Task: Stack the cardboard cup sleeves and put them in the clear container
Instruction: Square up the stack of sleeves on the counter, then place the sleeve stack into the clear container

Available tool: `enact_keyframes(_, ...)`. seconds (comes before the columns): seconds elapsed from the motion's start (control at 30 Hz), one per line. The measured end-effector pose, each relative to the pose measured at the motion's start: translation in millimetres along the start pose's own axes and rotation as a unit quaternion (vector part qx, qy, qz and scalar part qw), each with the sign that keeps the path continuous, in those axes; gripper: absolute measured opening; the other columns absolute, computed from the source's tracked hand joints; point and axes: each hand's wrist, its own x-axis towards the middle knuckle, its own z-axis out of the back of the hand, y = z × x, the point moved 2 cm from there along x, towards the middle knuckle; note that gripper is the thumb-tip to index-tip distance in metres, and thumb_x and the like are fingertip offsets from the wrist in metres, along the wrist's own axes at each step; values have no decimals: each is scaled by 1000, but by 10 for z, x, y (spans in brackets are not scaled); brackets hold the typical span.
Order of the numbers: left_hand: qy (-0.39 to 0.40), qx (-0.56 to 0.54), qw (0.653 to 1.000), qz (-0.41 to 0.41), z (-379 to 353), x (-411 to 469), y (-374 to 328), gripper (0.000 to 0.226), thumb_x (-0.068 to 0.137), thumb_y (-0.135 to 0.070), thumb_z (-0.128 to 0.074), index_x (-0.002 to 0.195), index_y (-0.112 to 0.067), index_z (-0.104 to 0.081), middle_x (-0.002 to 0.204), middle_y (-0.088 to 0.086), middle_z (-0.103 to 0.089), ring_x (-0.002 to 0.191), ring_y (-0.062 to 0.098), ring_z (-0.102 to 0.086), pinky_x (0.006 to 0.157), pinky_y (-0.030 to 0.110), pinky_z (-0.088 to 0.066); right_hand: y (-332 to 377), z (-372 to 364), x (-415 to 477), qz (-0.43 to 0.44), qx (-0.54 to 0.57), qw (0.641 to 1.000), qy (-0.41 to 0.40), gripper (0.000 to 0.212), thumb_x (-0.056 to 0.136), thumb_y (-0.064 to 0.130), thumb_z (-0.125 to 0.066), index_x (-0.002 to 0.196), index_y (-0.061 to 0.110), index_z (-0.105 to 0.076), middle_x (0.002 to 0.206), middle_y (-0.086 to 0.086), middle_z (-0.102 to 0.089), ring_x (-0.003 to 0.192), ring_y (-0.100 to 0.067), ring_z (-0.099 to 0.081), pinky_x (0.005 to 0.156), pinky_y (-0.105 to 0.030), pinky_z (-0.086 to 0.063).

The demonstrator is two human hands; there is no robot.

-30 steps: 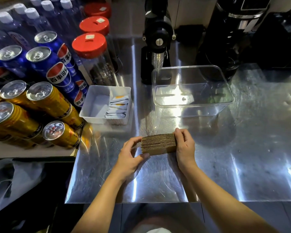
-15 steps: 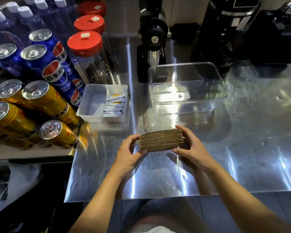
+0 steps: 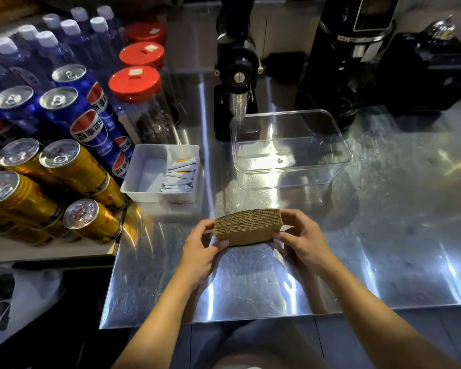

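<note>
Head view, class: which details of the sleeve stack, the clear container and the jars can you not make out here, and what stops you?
- Sleeve stack: both ends are covered by the left hand and right hand; layers too fine to count.
- Clear container: glare on the counter blurs its base.
- Red-lidded jars: contents too dark to identify.

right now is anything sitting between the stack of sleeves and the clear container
Nothing visible. The stack of sleeves, held between the left hand and right hand, faces only bare steel counter before the open, empty clear container.
</note>
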Motion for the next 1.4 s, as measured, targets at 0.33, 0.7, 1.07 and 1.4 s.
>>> enact_keyframes(0.33,-17,-49,994,-97,-202,340,-600,45,77,6,-65,99,-32,-59,97,-8,-67,90,2,-64,82,17,-50,464,315,220,50,110,990,-72,38,75,-7,-66,98,24,-62,98,0,-67,92,-15,-63,81,-24,-53)
enact_keyframes(0.7,-25,-45,985,-165,-599,1148,-1461,31,83,-4,-60,106,-25,-61,93,-12,-67,88,5,-64,80,16,-50,965,871,1024,43,134,982,-128,35,77,-4,-64,112,-2,-57,97,-13,-66,81,-12,-64,65,-10,-52)
enact_keyframes(1.07,-47,33,997,49,-966,1877,-1361,13,85,-4,-58,75,-9,-64,82,11,-61,78,21,-53,74,31,-41,660,1071,1863,-191,72,970,-130,12,75,-4,-67,84,1,-61,63,-7,-53,53,-14,-47,44,-22,-36)
enact_keyframes(1.4,-102,38,983,145,-1094,2124,-1124,28,85,-8,-61,59,-18,-54,80,10,-61,80,24,-56,83,42,-50,446,1028,2139,-231,45,967,-100,20,78,-6,-61,96,-3,-54,62,-9,-50,55,-17,-49,29,-11,-35)
